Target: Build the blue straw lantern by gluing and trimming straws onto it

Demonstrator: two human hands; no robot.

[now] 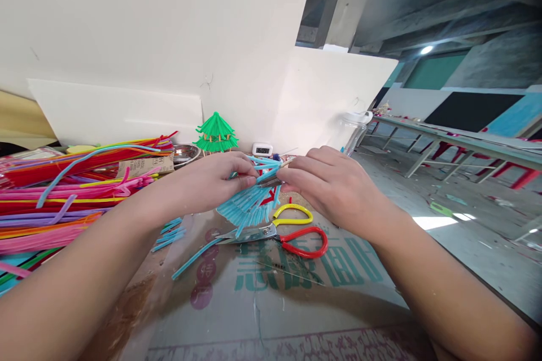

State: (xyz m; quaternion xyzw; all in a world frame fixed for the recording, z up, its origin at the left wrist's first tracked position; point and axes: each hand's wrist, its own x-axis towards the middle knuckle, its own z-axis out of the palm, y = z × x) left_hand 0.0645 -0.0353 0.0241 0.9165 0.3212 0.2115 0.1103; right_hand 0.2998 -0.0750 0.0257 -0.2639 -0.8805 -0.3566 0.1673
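Note:
My left hand (215,180) and my right hand (330,180) meet above the table, both pinched closed on a bundle of light blue pipe cleaner pieces (252,203) that fans out downward between them. A thin stick-like part shows between my fingertips, and I cannot make out what it is. Just below the bundle lie scissors (279,234) with one yellow and one red handle, resting on the cardboard sheet (275,304). Loose blue pieces (169,234) lie left of the scissors.
A pile of long multicoloured pipe cleaners (63,192) fills the left side. A green pipe cleaner tree (215,134) stands at the back by a metal bowl (185,153), a small digital clock (262,150) and a clear jar (353,127). White boards (169,39) stand behind. Floor and benches lie to the right.

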